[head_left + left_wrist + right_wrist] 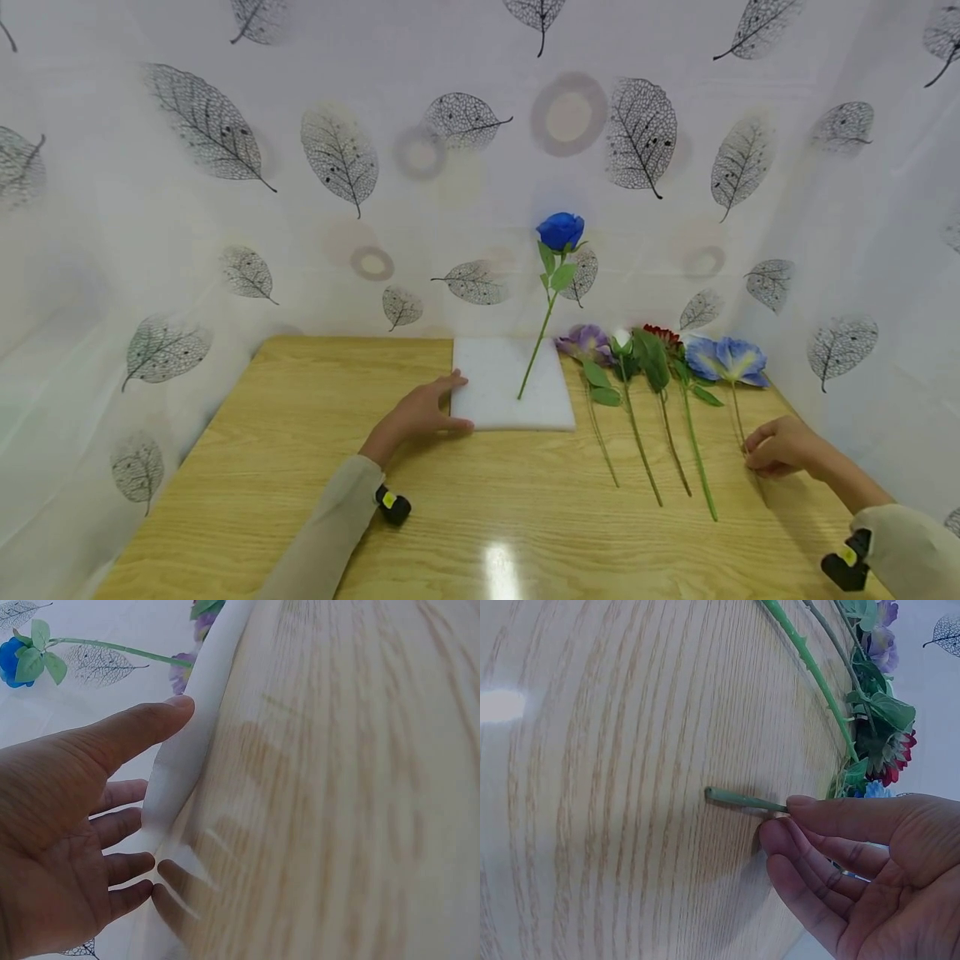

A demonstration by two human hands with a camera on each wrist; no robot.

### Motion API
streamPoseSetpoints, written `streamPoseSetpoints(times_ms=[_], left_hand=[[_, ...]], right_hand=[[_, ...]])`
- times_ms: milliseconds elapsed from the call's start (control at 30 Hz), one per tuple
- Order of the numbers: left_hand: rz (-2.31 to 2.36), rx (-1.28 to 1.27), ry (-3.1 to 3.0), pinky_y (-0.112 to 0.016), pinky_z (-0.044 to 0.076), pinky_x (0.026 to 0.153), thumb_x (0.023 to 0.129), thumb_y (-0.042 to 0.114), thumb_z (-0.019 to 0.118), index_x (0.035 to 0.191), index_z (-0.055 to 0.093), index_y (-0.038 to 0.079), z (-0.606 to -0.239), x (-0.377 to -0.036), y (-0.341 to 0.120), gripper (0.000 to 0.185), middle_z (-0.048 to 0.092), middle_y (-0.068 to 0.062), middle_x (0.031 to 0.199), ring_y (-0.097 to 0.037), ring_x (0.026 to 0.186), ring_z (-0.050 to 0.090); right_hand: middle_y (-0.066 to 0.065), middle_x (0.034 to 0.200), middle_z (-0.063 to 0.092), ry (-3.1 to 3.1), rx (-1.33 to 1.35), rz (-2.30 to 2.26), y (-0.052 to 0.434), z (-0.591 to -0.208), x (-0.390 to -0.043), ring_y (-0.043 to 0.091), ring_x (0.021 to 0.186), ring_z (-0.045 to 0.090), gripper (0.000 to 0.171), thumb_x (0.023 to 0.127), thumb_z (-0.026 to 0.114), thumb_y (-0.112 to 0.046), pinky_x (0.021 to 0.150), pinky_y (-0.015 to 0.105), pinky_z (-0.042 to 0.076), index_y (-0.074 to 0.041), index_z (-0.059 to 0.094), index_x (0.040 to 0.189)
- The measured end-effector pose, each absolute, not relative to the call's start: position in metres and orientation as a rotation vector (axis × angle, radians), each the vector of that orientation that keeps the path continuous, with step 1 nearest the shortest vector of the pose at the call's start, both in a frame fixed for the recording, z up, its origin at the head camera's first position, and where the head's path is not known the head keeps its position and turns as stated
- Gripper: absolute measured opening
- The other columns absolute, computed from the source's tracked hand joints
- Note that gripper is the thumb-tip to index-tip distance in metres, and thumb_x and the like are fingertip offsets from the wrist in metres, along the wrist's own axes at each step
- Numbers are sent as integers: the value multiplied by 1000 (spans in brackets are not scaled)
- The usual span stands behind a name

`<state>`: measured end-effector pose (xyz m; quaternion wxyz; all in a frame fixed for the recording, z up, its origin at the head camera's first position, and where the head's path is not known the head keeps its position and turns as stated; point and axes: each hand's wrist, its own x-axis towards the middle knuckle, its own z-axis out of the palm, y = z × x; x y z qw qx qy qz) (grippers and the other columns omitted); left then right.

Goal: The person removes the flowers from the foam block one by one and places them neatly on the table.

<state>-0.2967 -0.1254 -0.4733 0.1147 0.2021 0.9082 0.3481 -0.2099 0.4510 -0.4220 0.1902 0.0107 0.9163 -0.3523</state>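
A blue rose (561,232) stands on its green stem, tilted right, in a white foam block (498,392) at the table's far edge. My left hand (420,410) rests at the block's left side, thumb and fingers spread along its edge; in the left wrist view the thumb (150,724) touches the foam. At the far right, my right hand (783,446) pinches the stem (742,799) of a light blue flower (726,361) between thumb and fingertips. The stem's cut end sticks out past the fingers, close over the table.
Between the block and my right hand lie a purple flower (585,343), a white bud (621,343) and a dark red flower (663,336), their stems pointing toward me. The wooden table (300,400) meets a leaf-printed white curtain (420,67) behind and at the sides.
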Motion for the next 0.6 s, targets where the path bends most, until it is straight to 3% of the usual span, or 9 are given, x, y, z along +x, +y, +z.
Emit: streamPoseSetpoints(times_ms=[600], left_hand=[[1026,611,2668,-49,26,127,81,44,85,154,46,12,-474,-296,-126,89,28,-6,168,-30,156,25]], right_hand=[[6,76,74,2574,64,-964,450,-420,-212,18,67,70,27,93,69,-4,62,34,63,18,66,107]])
